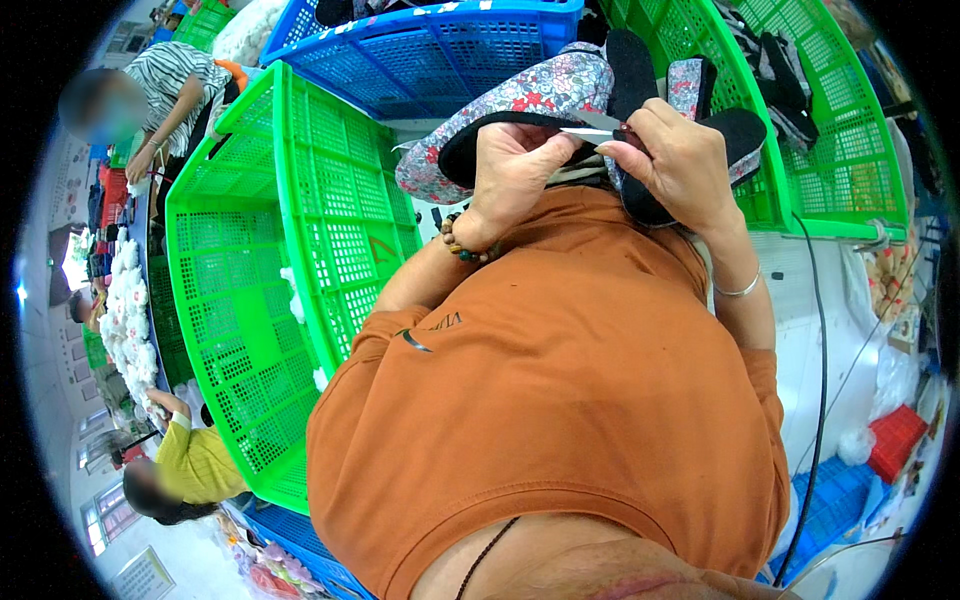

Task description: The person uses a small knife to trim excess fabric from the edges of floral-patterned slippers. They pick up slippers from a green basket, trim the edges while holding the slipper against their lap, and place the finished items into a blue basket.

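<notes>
A floral slipper [540, 88] with a black edge lies across my lap at the top middle. My left hand [515, 178] is closed on its edge, thumb and fingers pinched together. In my right hand [683, 160] is a pair of small scissors [592, 134], its silver blades pointing left and apart from each other. The blade tips come close to my left thumb; whether they touch a thread cannot be seen. Behind and beside my right hand are more slippers with black soles [632, 75] and floral uppers [688, 88].
Green crates [300, 200] stand at my left, and another green crate [840, 150] with slippers in it at the right. A blue crate [420, 50] is at the far side. A black cable [818, 350] hangs at right. Two people work along a table of white fluffy pieces [128, 310].
</notes>
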Tool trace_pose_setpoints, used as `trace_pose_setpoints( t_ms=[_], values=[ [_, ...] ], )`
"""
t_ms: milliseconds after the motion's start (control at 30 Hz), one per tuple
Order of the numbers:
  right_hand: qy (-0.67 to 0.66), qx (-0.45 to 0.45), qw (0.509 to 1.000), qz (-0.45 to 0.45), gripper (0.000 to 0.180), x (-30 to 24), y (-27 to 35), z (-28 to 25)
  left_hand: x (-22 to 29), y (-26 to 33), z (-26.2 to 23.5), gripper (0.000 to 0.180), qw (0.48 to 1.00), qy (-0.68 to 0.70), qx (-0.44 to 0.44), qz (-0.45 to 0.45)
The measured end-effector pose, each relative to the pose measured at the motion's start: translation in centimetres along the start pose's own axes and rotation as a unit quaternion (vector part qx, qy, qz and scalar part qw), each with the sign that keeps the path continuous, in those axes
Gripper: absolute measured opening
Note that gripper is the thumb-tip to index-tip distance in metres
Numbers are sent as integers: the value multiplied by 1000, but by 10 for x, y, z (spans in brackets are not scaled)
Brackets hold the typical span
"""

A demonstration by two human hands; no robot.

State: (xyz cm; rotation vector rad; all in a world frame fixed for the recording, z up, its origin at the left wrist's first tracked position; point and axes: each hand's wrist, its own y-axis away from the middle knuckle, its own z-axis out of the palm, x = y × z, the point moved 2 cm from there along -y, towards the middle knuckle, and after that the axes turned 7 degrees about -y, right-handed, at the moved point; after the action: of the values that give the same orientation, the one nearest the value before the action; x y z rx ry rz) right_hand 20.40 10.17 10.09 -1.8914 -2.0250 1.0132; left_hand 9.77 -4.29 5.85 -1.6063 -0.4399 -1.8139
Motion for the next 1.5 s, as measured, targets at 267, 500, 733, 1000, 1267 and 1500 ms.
trace_pose_setpoints(
  t_ms=[267, 500, 733, 1000, 1267, 1500],
  values=[
    [33, 19, 999, -4, 38, -1, -1, 6, 6, 1, 7, 14, 1000, 24, -9, -14],
    [-19, 61, 994, 86, 33, 14, 4, 4, 9, 0, 7, 14, 997, 68, -10, -36],
    [-199, 37, 979, 8, 27, 2, -15, 10, 0, -3, 6, 16, 999, 30, -30, -31],
    [-74, 92, 987, 111, 17, 18, -14, 11, 8, -3, 5, 15, 996, 74, -5, -51],
    [-46, 27, 998, 38, 40, 4, 4, 1, 7, -3, 1, 15, 996, 88, 10, -32],
    [54, 16, 998, 4, 35, -5, 2, -6, 5, -3, 0, 14, 998, 60, 0, -30]
  ],
)
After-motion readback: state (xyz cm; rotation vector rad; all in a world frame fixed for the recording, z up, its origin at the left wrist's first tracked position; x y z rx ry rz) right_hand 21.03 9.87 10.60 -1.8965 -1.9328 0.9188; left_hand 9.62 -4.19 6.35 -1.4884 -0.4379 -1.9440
